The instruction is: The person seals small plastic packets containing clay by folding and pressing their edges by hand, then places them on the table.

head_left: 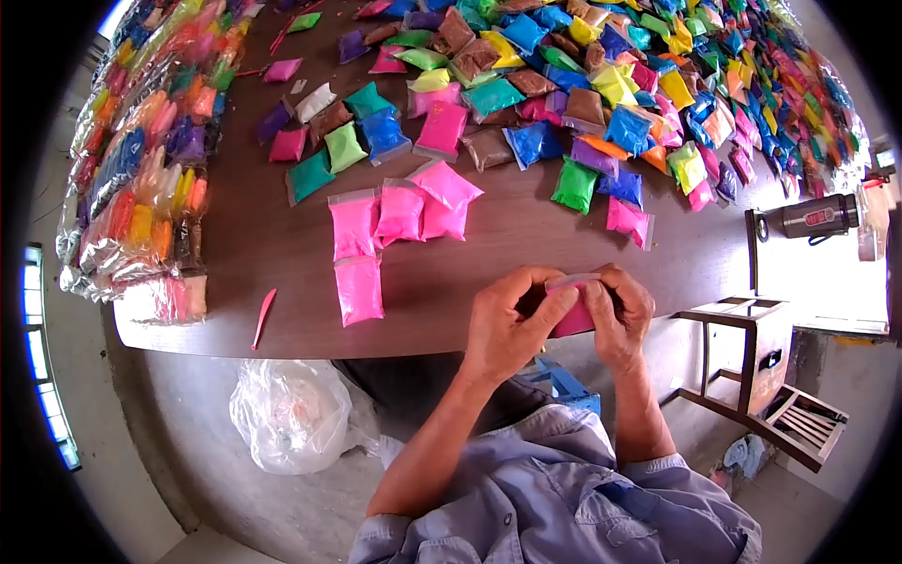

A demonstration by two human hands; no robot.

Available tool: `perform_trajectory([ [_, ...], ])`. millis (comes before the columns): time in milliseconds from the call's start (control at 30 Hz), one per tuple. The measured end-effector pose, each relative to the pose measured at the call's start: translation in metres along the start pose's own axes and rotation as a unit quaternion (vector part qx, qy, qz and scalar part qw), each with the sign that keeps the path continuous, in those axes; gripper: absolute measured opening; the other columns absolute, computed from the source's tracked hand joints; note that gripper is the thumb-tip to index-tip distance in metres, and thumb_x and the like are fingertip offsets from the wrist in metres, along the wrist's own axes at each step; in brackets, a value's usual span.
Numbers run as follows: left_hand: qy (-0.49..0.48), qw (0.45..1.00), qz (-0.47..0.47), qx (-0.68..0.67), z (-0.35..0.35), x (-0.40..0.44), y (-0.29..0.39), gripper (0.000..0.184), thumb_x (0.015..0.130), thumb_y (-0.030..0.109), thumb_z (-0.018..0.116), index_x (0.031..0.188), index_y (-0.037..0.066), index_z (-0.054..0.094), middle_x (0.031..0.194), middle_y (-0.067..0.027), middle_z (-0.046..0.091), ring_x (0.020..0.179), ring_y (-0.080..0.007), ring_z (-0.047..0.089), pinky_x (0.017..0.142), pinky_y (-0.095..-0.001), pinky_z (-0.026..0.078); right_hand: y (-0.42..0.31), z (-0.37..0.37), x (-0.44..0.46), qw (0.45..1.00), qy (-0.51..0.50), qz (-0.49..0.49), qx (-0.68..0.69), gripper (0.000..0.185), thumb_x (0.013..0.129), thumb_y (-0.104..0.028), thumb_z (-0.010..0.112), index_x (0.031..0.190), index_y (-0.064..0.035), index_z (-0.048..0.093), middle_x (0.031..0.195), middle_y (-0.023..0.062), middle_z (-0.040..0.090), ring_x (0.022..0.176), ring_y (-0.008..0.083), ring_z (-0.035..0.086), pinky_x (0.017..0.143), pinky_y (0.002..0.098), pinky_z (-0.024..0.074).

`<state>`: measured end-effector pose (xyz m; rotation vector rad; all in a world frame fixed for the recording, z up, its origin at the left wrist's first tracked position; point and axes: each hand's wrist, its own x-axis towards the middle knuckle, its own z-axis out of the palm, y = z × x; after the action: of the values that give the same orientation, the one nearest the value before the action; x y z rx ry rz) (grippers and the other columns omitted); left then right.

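Note:
Between both hands, at the table's front edge, is a small clear bag with a pink filling (571,322). My left hand (507,324) pinches its top edge from one side, thumb on the near face. On the other side my right hand (622,315) grips the same edge with thumb and fingers. The fingers partly cover the bag. Left of the hands lie several flat bright pink bags (357,289), some overlapping. A pink plastic knife-like tool (264,318) rests near the front edge.
Many small coloured bags (533,141) are heaped across the far side of the dark table (282,230). Large clear packs of coloured bags (141,188) line the left. A plastic sack (289,418) sits on the floor. A wooden chair (766,352) and a dark flask (819,217) are at right.

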<state>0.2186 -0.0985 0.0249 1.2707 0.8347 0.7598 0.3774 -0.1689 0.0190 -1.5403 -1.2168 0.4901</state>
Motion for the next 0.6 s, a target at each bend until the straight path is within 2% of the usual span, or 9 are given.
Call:
perform_trajectory([
  [133, -0.035, 0.999, -0.006, 0.009, -0.002, 0.001, 0.000, 0.011, 0.098, 0.010, 0.070, 0.100, 0.000, 0.071, 0.082, 0.0031, 0.066, 0.078, -0.0032, 0.056, 0.068, -0.0222, 0.048, -0.002, 0.002, 0.002, 1.000, -0.004, -0.022, 0.009, 0.006, 0.091, -0.001, 0.065, 0.089, 0.0033, 0.063, 0.075, 0.0081, 0.059, 0.065, 0.0171, 0.054, 0.061, 0.0291, 0.0433],
  [333, -0.023, 1.000, 0.009, 0.019, -0.004, 0.000, -0.005, 0.011, 0.098, 0.011, 0.070, 0.102, 0.000, 0.071, 0.082, 0.0025, 0.066, 0.078, -0.0034, 0.056, 0.069, -0.0222, 0.048, -0.005, 0.002, 0.002, 0.998, -0.035, -0.035, -0.040, 0.003, 0.089, 0.001, 0.063, 0.091, 0.0030, 0.063, 0.075, 0.0106, 0.059, 0.064, 0.0216, 0.056, 0.062, 0.0311, 0.0443],
  [467, -0.025, 0.999, 0.016, 0.024, -0.002, 0.001, -0.005, 0.011, 0.098, 0.011, 0.070, 0.102, 0.000, 0.071, 0.082, 0.0030, 0.066, 0.078, -0.0034, 0.056, 0.069, -0.0219, 0.048, -0.006, 0.004, 0.003, 0.999, -0.015, -0.035, -0.022, 0.002, 0.089, 0.001, 0.063, 0.090, 0.0030, 0.063, 0.073, 0.0104, 0.057, 0.062, 0.0206, 0.054, 0.060, 0.0319, 0.0431],
  [533, -0.005, 0.999, -0.019, -0.033, -0.002, 0.000, -0.009, 0.013, 0.098, 0.011, 0.070, 0.102, -0.001, 0.071, 0.083, 0.0030, 0.066, 0.078, -0.0035, 0.056, 0.070, -0.0216, 0.047, -0.009, 0.004, 0.003, 1.000, -0.005, -0.019, -0.023, 0.002, 0.089, 0.002, 0.063, 0.089, 0.0031, 0.063, 0.072, 0.0099, 0.056, 0.062, 0.0199, 0.053, 0.059, 0.0321, 0.0424],
  [600, -0.002, 1.000, -0.002, -0.015, -0.005, 0.001, -0.008, 0.013, 0.099, 0.011, 0.069, 0.102, -0.001, 0.071, 0.083, 0.0032, 0.066, 0.078, -0.0037, 0.056, 0.070, -0.0215, 0.047, -0.008, 0.004, 0.002, 1.000, -0.007, -0.007, -0.017, 0.002, 0.088, 0.002, 0.062, 0.089, 0.0032, 0.063, 0.072, 0.0097, 0.056, 0.062, 0.0197, 0.053, 0.060, 0.0319, 0.0424],
])
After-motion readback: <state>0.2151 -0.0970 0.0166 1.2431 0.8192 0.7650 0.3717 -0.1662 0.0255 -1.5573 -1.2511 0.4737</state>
